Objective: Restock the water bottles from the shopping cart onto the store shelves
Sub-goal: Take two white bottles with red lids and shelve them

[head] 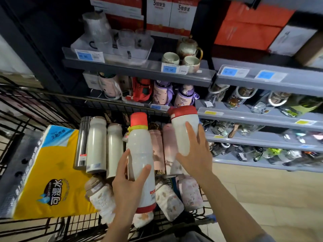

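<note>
Store shelves [262,117]: grey tiers run ahead and to the right of the cart, stepping back as they rise; the nearest tier's front lip stands just beyond the raised short bottle.
Shopping cart [43,105]: black wire basket below and left of the shelves, its far rim between the bottles and the shelf of children's flasks.
Tissue pack [43,172]: yellow bundle filling the cart's left side, well apart from both hands.
Bottles left in the cart [96,145]: steel and white flasks lie side by side, long axes pointing toward the shelves; pink and patterned ones lie under the hands.
Tall white bottle [141,154]: red cap up and away, long axis tilted toward the shelves, base low over the cart.
Left hand [129,182]: its fingers wrap the tall bottle's lower half, thumb on the near face.
Short white bottle [185,130]: red lid on top, nearly upright, lifted above the cart rim and closest to the shelves.
Right hand [194,154]: fingers spread up the short bottle's body, holding it from below and behind.
Open room: the right hand looks nearer the shelving, so I'd judge its bottle goes first; gaps on the crowded tiers are hard to make out.
</note>
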The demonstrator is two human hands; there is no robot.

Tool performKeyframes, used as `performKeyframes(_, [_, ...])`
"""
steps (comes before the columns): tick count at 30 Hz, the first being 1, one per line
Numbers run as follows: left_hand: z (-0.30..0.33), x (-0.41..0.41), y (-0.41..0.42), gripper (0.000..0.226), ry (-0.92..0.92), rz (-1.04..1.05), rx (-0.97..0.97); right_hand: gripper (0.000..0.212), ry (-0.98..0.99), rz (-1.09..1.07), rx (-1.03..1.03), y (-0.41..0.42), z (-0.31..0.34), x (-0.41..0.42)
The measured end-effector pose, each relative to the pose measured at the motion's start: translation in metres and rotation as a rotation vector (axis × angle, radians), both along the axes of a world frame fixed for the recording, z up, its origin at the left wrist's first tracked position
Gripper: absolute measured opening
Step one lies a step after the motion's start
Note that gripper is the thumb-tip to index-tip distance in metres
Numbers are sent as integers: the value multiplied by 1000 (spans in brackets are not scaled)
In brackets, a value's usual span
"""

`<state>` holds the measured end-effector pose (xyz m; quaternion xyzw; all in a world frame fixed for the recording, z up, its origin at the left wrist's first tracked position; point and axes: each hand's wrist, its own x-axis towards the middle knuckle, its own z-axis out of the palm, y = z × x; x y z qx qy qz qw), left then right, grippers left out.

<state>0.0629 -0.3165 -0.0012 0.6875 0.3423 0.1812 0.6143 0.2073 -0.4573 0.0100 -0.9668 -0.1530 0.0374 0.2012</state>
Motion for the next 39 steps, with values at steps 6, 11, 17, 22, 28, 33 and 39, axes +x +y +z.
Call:
performKeyframes(6, [34, 39, -36, 71, -64, 24, 112, 101, -213, 48, 210, -48, 64, 13])
performKeyframes(11, [92, 95, -101, 73, -298, -2, 264, 102, -440, 78, 372, -119, 125, 45])
performKeyframes(17, [167, 179, -217, 65, -597, 28, 344, 92, -701, 145, 551, -243, 198, 106])
performKeyframes(22, [234, 243, -297, 69, -803, 19, 441, 92, -845, 170, 705, -339, 270, 148])
performKeyframes(28, [329, 287, -349, 67, -977, 54, 590, 101, -987, 241, 860, -396, 356, 187])
performKeyframes(33, [399, 313, -345, 70, -1061, 134, 783, 107, -1085, 316, 920, -410, 417, 220])
performKeyframes(39, [479, 340, -320, 72, -1131, 221, 950, 108, -1136, 368, 895, -403, 472, 254])
